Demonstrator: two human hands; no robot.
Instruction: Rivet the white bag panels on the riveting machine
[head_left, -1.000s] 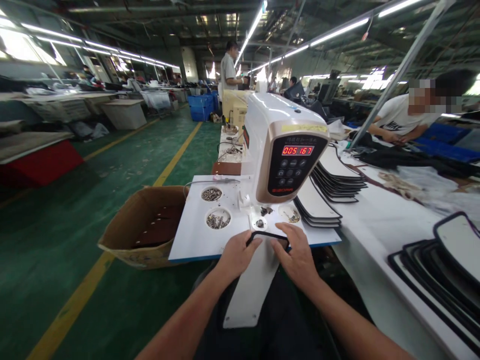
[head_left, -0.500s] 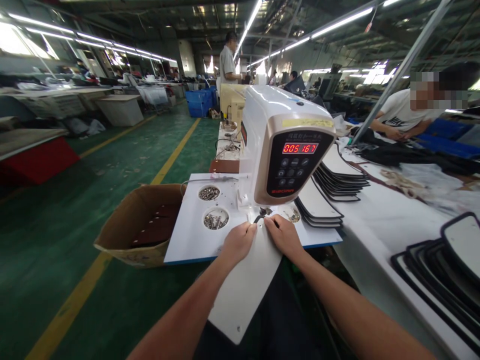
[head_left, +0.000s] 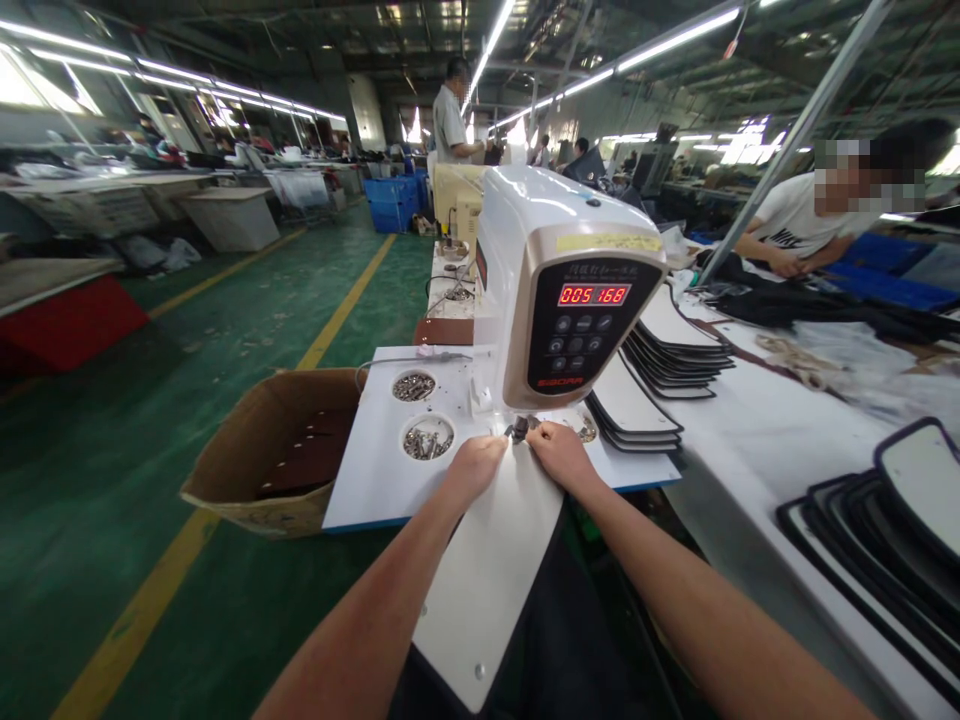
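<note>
A long white panel (head_left: pixel 487 570) runs from my lap up onto the white machine table (head_left: pixel 367 480). Its far end lies under the head of the white and gold machine (head_left: pixel 570 290), whose red display reads 005 168. My left hand (head_left: pixel 472 468) is closed on the panel's left edge just below the machine's punch. My right hand (head_left: pixel 559 452) grips the right edge, fingers pressed down beside the punch. Two round cups of small metal parts (head_left: pixel 426 438) are set into the table left of my hands.
A stack of black-edged white panels (head_left: pixel 634 410) lies right of the machine, more on the white bench at far right (head_left: pixel 892 520). An open cardboard box (head_left: pixel 277 450) stands on the green floor to the left. A person in a white shirt (head_left: pixel 802 230) works at the bench beyond.
Both hands pushed the panel's end forward under the machine head. The panel's near end slid lower toward me. The display went from 005 167 to 005 168.
</note>
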